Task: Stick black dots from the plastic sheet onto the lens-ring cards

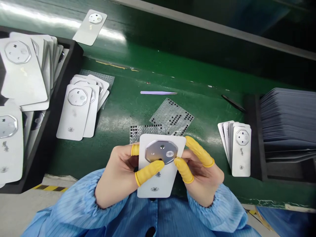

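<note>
I hold a white phone back cover (158, 179) upright in front of my chest with both hands. Its octagonal metal camera plate (161, 152) faces me. My left hand (118, 174) grips the cover's left edge, its yellow-cotted thumb pressing the plate's lower rim. My right hand (202, 171) grips the right edge, its cotted thumb at the plate's right corner. Just beyond the cover lie two clear sheets of small black dots (172, 117).
A stack of covers (79, 108) lies left on the green bench, another fanned stack (238, 148) on the right. A black tray (61, 98) at far left holds more covers. Tweezers (158, 93), a black stick (233, 103), one loose cover (90, 27) and stacked grey sheets (288, 118) lie around.
</note>
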